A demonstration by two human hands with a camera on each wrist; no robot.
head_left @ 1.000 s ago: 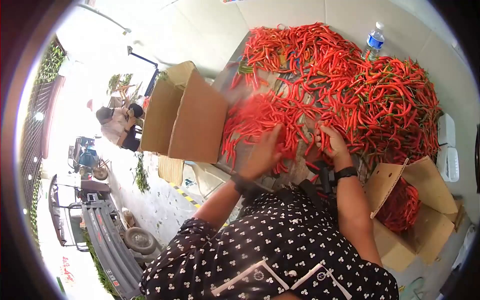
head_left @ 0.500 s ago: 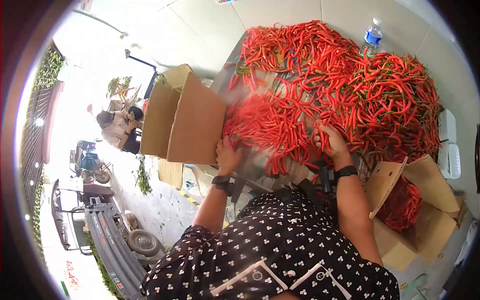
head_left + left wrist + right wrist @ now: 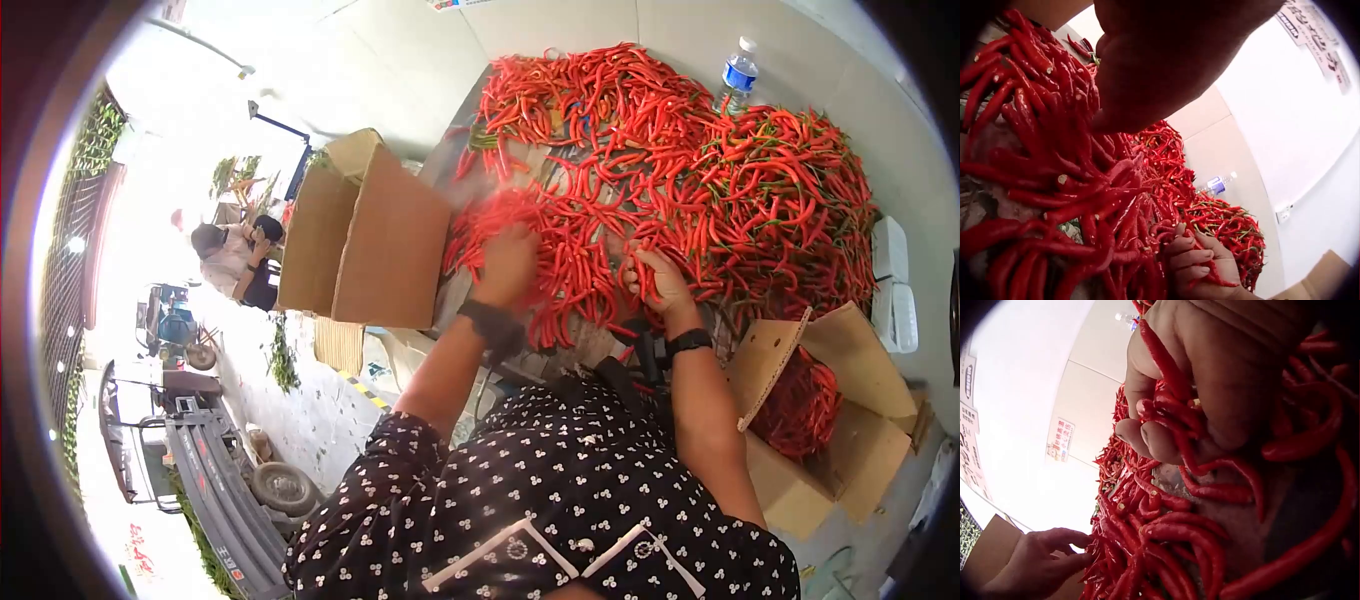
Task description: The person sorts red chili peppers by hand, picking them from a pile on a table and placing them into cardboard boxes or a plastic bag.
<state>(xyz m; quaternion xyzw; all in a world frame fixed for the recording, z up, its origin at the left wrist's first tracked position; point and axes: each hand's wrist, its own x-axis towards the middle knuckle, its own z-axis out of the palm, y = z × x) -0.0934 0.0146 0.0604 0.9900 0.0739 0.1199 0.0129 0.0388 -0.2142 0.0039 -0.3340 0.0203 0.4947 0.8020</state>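
Right hand (image 3: 658, 282), right of centre in the head view, grips several red chilies (image 3: 1188, 415) in curled fingers. Left hand (image 3: 512, 265), near the centre, is at the spread of loose chilies (image 3: 575, 235) with its fingertips among them — whether it grips any cannot be told. The larger heap (image 3: 790, 200) lies at upper right, below a capped bottle (image 3: 738, 78); one open carton (image 3: 392, 245) stands left of centre — another box (image 3: 870, 440), holding chilies, sits at lower right.
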